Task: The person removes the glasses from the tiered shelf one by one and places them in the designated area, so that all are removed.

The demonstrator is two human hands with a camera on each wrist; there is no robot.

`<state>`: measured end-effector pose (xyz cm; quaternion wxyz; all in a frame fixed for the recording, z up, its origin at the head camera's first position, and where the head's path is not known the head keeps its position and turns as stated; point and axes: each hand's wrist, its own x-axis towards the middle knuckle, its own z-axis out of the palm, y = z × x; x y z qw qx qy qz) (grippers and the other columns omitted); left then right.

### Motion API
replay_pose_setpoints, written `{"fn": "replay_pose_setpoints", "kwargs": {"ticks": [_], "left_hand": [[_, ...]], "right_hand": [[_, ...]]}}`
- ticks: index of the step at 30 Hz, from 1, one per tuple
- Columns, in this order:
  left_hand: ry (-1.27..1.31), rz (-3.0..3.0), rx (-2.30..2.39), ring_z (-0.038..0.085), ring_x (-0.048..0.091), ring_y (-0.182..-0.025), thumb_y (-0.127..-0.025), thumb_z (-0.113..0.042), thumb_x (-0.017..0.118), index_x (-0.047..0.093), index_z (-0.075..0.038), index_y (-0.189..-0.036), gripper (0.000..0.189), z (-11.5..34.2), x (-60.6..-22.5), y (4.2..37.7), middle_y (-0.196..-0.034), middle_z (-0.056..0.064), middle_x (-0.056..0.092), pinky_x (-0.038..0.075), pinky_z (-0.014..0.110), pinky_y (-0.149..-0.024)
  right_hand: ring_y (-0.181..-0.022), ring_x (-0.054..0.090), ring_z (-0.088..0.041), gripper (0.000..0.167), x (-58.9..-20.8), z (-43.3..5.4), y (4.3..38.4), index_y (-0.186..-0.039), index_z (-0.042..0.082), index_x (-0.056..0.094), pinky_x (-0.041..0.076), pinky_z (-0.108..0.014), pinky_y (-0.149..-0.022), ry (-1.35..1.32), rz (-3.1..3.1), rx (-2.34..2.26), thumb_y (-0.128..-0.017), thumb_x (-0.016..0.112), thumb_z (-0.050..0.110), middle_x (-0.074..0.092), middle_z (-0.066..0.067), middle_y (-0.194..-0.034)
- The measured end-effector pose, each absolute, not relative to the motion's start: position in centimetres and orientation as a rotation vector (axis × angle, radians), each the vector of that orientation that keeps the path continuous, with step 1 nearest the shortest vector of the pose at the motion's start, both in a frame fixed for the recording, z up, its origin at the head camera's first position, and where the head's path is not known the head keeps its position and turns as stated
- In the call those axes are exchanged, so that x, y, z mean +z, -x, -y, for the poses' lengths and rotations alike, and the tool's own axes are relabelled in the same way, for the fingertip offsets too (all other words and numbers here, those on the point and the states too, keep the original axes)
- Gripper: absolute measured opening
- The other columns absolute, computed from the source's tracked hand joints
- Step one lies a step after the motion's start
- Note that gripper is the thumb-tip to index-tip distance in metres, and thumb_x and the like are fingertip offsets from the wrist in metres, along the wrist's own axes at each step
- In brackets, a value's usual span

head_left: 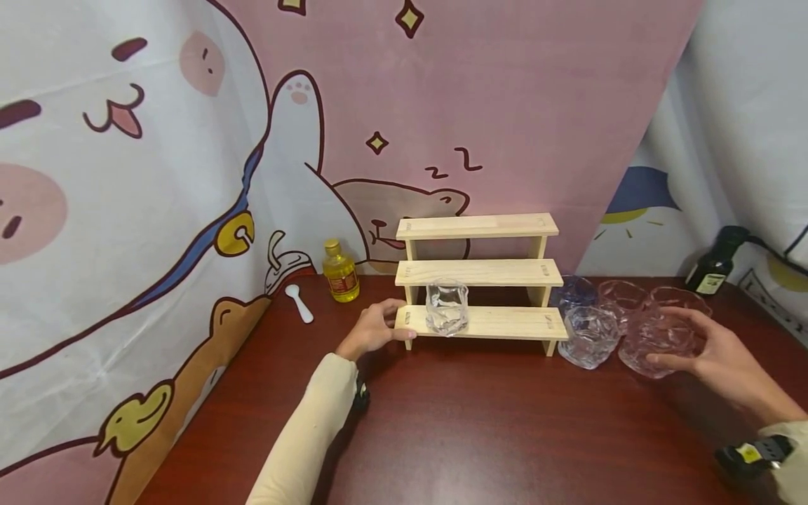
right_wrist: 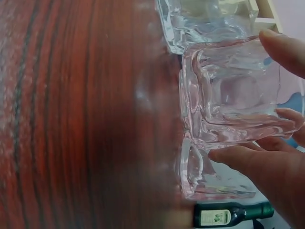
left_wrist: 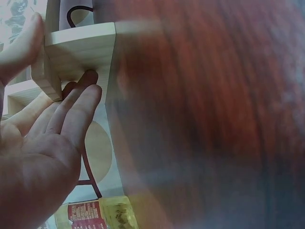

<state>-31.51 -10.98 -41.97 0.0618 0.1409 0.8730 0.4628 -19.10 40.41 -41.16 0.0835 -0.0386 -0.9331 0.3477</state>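
A three-step wooden display stand [head_left: 486, 319] stands against the back wall. My left hand [head_left: 376, 327] holds the left end of its lowest step, thumb at the front edge and fingers around the side; the left wrist view shows the fingers [left_wrist: 78, 107] against the wood. One clear glass [head_left: 447, 307] sits on that step, left of its middle. At the right, my right hand [head_left: 726, 354] grips a pink glass [right_wrist: 233, 93], with thumb and fingers on opposite sides of it. Another clear glass [head_left: 590, 338] is beside it.
Behind the front glasses are a blue glass [head_left: 576, 289] and more pink glasses [head_left: 621, 298]. A dark green bottle [head_left: 718, 259] lies tilted in view at the back right. Left of the stand are a yellow oil bottle [head_left: 341, 272] and a white spoon [head_left: 299, 304].
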Motion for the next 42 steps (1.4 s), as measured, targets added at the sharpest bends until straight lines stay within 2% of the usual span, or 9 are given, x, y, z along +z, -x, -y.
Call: {"fn": "replay_pose_setpoints", "kwargs": {"ticks": [8, 16, 21, 26, 28, 29, 32, 37, 42], "left_hand": [[-0.423, -2.628, 1.413, 0.032, 0.064, -0.125, -0.079, -0.014, 0.086, 0.058, -0.007, -0.137, 0.065, 10.9, -42.1, 31.5, -0.136, 0.013, 0.064, 0.055, 0.043, -0.101], [-0.431, -2.625, 1.408, 0.033, 0.063, -0.125, -0.079, -0.015, 0.086, 0.058, -0.008, -0.137, 0.065, 11.1, -42.1, 31.6, -0.135, 0.013, 0.064, 0.055, 0.044, -0.101], [-0.42, -2.62, 1.398, 0.032, 0.063, -0.125, -0.079, -0.016, 0.087, 0.058, -0.009, -0.138, 0.066, 11.1, -42.1, 31.5, -0.135, 0.012, 0.064, 0.055, 0.044, -0.101], [-0.399, -2.633, 1.403, 0.034, 0.062, -0.126, -0.079, -0.016, 0.086, 0.058, -0.01, -0.138, 0.066, 11.0, -42.0, 31.4, -0.136, 0.013, 0.063, 0.054, 0.047, -0.102], [-0.395, -2.635, 1.399, 0.034, 0.062, -0.126, -0.079, -0.016, 0.086, 0.057, -0.01, -0.138, 0.066, 10.9, -42.0, 31.3, -0.136, 0.013, 0.063, 0.054, 0.047, -0.102], [-0.387, -2.632, 1.396, 0.034, 0.062, -0.126, -0.079, -0.017, 0.086, 0.057, -0.01, -0.138, 0.066, 10.9, -42.0, 31.3, -0.136, 0.013, 0.063, 0.054, 0.046, -0.102], [-0.384, -2.62, 1.388, 0.033, 0.062, -0.127, -0.079, -0.017, 0.086, 0.057, -0.01, -0.139, 0.067, 10.9, -42.3, 31.2, -0.137, 0.013, 0.062, 0.054, 0.045, -0.102], [-0.407, -2.62, 1.403, 0.033, 0.062, -0.126, -0.079, -0.015, 0.086, 0.057, -0.008, -0.138, 0.066, 10.8, -42.5, 31.2, -0.137, 0.013, 0.063, 0.055, 0.044, -0.101], [-0.415, -2.633, 1.401, 0.033, 0.062, -0.126, -0.08, -0.016, 0.086, 0.057, -0.008, -0.138, 0.066, 10.9, -42.0, 31.5, -0.137, 0.013, 0.063, 0.054, 0.044, -0.101]], "right_hand": [[-0.131, 0.029, -0.066, 0.102, -41.4, -40.3, 19.7, -0.153, -0.001, 0.028, 0.027, -0.08, -0.095, 0.074, 2.817, 1.05, -0.077, 0.086, 0.034, 0.026, -0.042, -0.152], [-0.128, 0.032, -0.061, 0.101, -42.0, -40.8, 20.4, -0.154, -0.001, 0.027, 0.031, -0.077, -0.095, 0.032, 2.821, 1.108, -0.079, 0.085, 0.033, 0.028, -0.041, -0.15], [-0.122, 0.042, -0.046, 0.1, -42.5, -41.3, 20.6, -0.156, 0.002, 0.025, 0.045, -0.053, -0.091, -0.016, 2.838, 1.11, -0.082, 0.084, 0.033, 0.031, -0.037, -0.151], [-0.124, 0.041, -0.039, 0.094, -42.8, -41.6, 20.8, -0.157, 0.009, 0.027, 0.039, -0.023, -0.081, -0.074, 2.838, 1.121, -0.084, 0.082, 0.032, 0.031, -0.031, -0.153], [-0.128, 0.035, -0.047, 0.095, -42.8, -41.5, 20.8, -0.158, 0.009, 0.025, 0.041, -0.038, -0.091, -0.083, 2.828, 1.151, -0.084, 0.081, 0.031, 0.028, -0.033, -0.154], [-0.126, 0.04, -0.04, 0.095, -42.9, -41.5, 20.7, -0.157, 0.009, 0.026, 0.041, -0.031, -0.088, -0.082, 2.825, 1.137, -0.084, 0.082, 0.03, 0.03, -0.032, -0.153], [-0.12, 0.048, -0.022, 0.094, -43.2, -41.4, 20.5, -0.156, 0.006, 0.027, 0.045, -0.044, -0.096, -0.078, 2.802, 1.179, -0.083, 0.083, 0.026, 0.031, -0.031, -0.15], [-0.097, 0.049, 0.018, 0.084, -43.7, -41.3, 20.3, -0.15, 0.007, 0.03, 0.052, -0.018, -0.076, -0.099, 2.706, 1.309, -0.083, 0.082, 0.014, 0.049, 0.005, -0.128], [-0.097, 0.05, 0.021, 0.076, -43.6, -41.3, 20.7, -0.142, 0.019, 0.033, 0.051, -0.012, -0.07, -0.147, 2.631, 1.412, -0.083, 0.08, 0.007, 0.046, 0.033, -0.115]]}}
